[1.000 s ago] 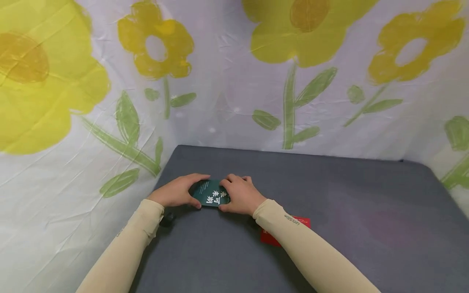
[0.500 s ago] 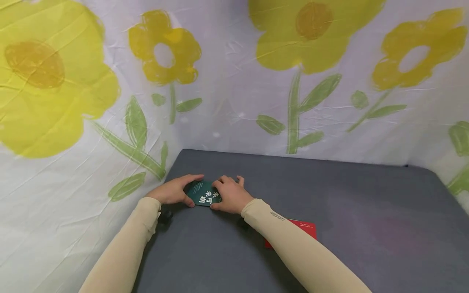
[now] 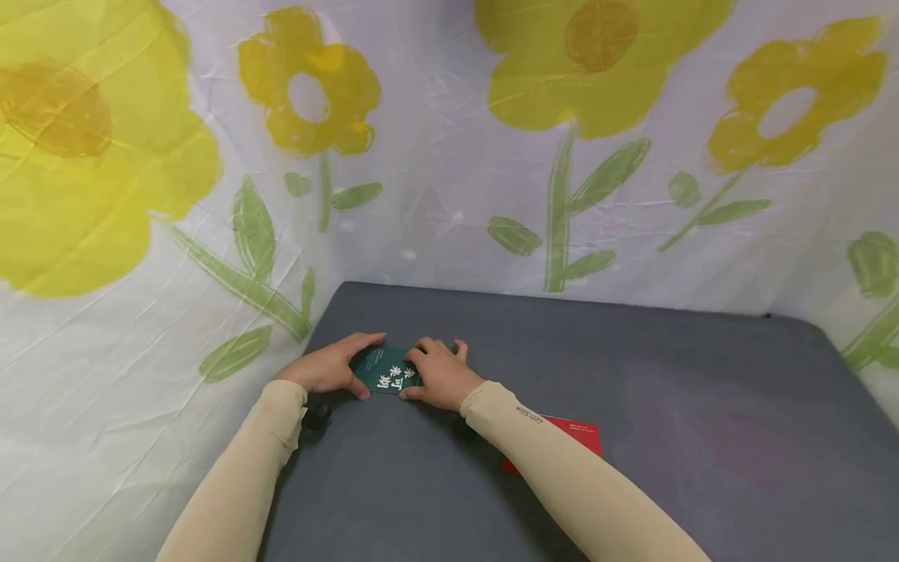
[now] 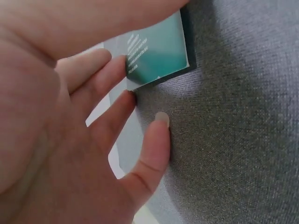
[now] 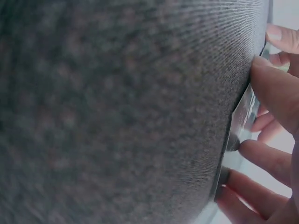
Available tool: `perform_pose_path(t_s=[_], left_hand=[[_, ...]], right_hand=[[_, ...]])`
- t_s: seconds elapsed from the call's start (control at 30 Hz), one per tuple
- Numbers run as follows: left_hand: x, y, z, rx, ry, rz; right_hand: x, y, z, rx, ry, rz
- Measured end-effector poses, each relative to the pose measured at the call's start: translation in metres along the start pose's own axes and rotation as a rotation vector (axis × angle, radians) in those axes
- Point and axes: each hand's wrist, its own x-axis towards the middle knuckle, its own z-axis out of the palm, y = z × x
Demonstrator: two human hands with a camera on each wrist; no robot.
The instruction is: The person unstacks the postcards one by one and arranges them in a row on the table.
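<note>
A dark green card with white characters lies flat near the far left corner of the grey tabletop. My left hand is at its left end, thumb and forefinger spread wide. In the left wrist view, fingertips of that hand reach the edge of the green card, and another digit stays clear of it. My right hand holds the card's right end, with the thumb at the near edge and curved fingers over the top. The right wrist view shows several fingertips against the card.
A red card lies on the grey tabletop, partly hidden under my right forearm. White cloth printed with yellow flowers hangs along the back and left edges of the table.
Over the first half second both hands and the green card shifted a little to the left, and a right-hand finger lifted. Since then they have stayed nearly still.
</note>
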Motion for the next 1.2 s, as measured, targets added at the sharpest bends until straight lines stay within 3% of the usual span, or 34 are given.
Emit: perform_pose_path(t_s=[0.23,0.4,0.5,0.57,0.67,0.8,0.93,1.03,1.2], left_hand=[[0.015,0.013,0.006,-0.009,-0.016,-0.009],[0.014,0.014,0.009,0.024,0.012,-0.025],[0.010,0.021,0.012,0.121,0.063,-0.035],[0.007,0.033,0.018,0.191,0.101,-0.014],[0.006,0.066,0.039,0.237,0.111,0.054],[0.010,0.118,0.079,0.212,0.033,0.192],[0.016,0.160,0.113,0.239,-0.052,0.277],[0.020,0.177,0.131,0.284,-0.083,0.310],[0.021,0.182,0.145,0.368,-0.058,0.323]], right_hand=[[-0.028,0.012,-0.018,-0.034,0.039,-0.017],[-0.071,0.028,-0.044,0.035,0.091,-0.017],[-0.104,0.047,-0.054,0.042,0.119,0.004],[-0.126,0.060,-0.057,0.038,0.135,0.022],[-0.158,0.078,-0.057,0.021,0.153,0.068],[-0.190,0.093,-0.053,-0.025,0.152,0.133],[-0.212,0.100,-0.048,-0.023,0.132,0.177],[-0.223,0.102,-0.046,0.004,0.108,0.208],[-0.229,0.100,-0.040,0.042,0.096,0.220]])
